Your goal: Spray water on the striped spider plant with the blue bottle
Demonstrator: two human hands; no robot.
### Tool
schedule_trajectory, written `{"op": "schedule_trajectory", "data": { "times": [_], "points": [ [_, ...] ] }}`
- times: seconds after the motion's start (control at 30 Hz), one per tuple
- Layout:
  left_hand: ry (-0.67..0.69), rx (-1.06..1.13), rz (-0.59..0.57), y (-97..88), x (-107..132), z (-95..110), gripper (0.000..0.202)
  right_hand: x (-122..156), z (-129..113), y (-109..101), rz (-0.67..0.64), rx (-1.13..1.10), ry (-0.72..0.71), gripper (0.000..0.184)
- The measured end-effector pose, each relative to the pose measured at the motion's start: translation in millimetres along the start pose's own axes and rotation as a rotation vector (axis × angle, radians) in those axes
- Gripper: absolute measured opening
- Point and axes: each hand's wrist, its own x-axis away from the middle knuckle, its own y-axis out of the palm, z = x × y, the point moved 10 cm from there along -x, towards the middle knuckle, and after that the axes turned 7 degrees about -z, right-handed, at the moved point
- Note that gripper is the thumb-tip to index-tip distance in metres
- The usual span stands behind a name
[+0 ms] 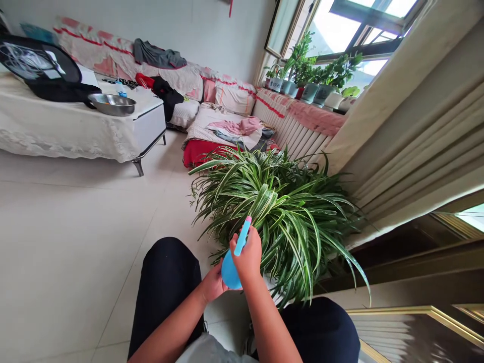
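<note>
Beside the plant (287,212), left hand (213,285) and right hand (249,258) grip blue sprayer (229,275).

Bright window (351,25) daylight, warped edges

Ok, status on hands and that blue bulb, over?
Right hand gripping blue squeeze bulb at its neck, left hand cupping its base. Pink-tipped nozzle pointing at spider plant. Leaves close around the tip.
</note>
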Motion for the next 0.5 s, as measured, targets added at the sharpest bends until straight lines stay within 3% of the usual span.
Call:
{"op": "schedule_trajectory", "data": {
  "times": [0.17,0.5],
  "points": [
    [0.012,-0.047,0.026,0.2,1,-4,0.044,2,-7,3,-0.021,0.021,-0.041,0.007],
    [0.030,0.039,0.041,4.9,7,2,0.042,4,-25,13,-0.105,-0.014,-0.110,0.011]
  ]
}}
